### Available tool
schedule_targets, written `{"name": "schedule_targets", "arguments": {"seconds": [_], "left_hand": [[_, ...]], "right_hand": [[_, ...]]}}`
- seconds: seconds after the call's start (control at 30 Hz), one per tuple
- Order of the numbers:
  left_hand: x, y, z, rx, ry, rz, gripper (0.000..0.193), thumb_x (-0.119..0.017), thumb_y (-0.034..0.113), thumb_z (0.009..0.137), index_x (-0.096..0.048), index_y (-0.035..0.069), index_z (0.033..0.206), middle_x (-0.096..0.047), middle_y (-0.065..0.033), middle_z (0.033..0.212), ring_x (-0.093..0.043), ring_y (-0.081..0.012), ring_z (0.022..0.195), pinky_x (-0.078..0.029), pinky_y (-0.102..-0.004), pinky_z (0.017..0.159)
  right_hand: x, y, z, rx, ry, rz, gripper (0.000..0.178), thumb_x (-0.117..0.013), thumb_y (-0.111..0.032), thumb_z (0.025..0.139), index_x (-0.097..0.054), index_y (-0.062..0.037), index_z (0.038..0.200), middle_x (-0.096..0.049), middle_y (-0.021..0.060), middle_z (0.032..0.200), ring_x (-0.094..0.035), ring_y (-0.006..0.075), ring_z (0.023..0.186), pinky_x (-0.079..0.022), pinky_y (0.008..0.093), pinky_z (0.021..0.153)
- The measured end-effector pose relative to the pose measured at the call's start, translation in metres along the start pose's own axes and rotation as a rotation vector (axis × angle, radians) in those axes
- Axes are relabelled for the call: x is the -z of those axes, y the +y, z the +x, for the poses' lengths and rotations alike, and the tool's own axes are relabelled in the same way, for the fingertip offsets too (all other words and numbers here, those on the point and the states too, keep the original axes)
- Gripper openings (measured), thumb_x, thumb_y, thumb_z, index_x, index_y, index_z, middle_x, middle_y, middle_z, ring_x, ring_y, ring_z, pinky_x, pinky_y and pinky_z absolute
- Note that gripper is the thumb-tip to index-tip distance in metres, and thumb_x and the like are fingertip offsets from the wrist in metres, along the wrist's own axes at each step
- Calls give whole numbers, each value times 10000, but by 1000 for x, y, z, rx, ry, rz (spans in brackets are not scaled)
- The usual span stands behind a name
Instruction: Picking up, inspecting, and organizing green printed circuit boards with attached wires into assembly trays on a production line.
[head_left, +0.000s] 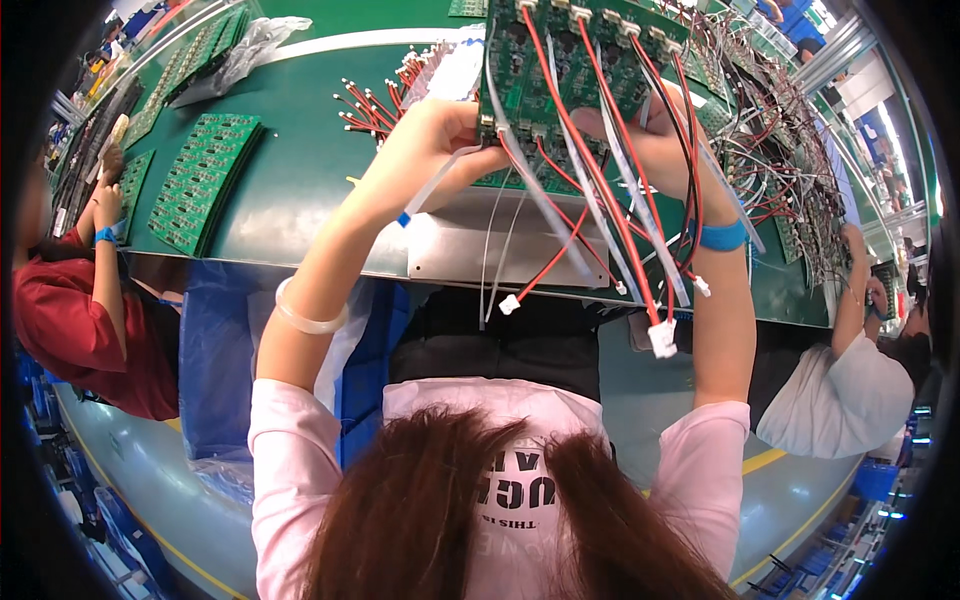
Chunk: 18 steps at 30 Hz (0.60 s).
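Note:
Raised above the table is a green circuit board panel point(520, 80), held up between both my hands. My left hand point(430, 145) pinches its lower left edge. At the lower right, my right hand point(650, 145) grips the same panel, its fingers partly hidden behind wires. Red and black cables point(598, 165) hang from sockets on the panel toward me, ending in white plugs point(662, 338). Whitish flat strips point(548, 185) dangle among them. Another strip with a blue end point(404, 218) hangs beside my left hand. Below the panel, a metal plate point(450, 240) lies at the table's near edge.
A bundle of red and black cables point(375, 108) lies left of the panel. Stacked green boards point(205, 180) rest farther left on the green table point(300, 185). Wired boards point(775, 150) pile up at right. People sit on both sides; a blue bin point(215, 330) stands below left.

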<state>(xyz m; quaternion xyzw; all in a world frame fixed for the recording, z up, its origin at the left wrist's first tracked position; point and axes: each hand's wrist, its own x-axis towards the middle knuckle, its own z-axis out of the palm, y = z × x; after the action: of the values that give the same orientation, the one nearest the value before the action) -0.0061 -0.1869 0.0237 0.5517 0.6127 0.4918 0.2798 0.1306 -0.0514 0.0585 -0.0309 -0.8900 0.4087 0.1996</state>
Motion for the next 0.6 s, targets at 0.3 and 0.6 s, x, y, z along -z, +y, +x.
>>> {"name": "schedule_targets", "arguments": {"seconds": [0.3, 0.6], "left_hand": [[-5, -18, 2, -65, 66, 17, 153, -539, 97, 659, -540, -14, 764, -500, -18, 550, -386, -29, 526, -357, -184, 498], [-2, -8, 1, -19, 37, 160, 159, -541, 106, 656, -537, -18, 754, -495, -35, 530, -391, -25, 515, -360, -187, 489]], "right_hand": [[-4, 3, -5, -52, 59, -57, 170, -571, -166, 665, -532, -5, 708, -421, 10, 492, -338, 74, 474, -311, 226, 445], [3, -3, -1, -69, -26, -267, 187, -570, -192, 669, -523, -14, 705, -414, 8, 477, -313, 84, 459, -298, 234, 429]]}}
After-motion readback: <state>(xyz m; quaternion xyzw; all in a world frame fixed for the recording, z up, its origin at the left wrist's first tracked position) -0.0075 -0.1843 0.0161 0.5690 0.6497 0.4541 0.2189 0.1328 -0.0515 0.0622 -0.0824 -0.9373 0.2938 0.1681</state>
